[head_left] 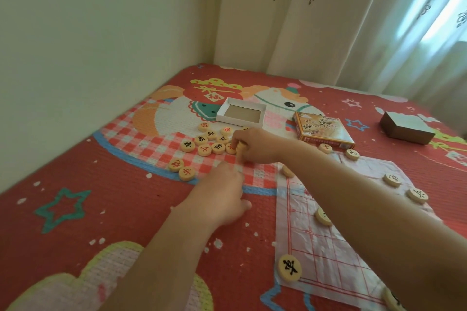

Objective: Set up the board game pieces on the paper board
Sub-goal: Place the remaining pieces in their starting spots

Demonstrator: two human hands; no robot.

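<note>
My right grip (256, 148) pinches a round pale wooden piece (240, 150), more such discs (204, 145) just left; left grip (222, 195) blurred, state unreadable.

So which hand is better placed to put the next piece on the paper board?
Right. The right hand already pinches a piece at the loose pile, its arm over the paper board. The left hand is blurred, grip unclear.
</note>
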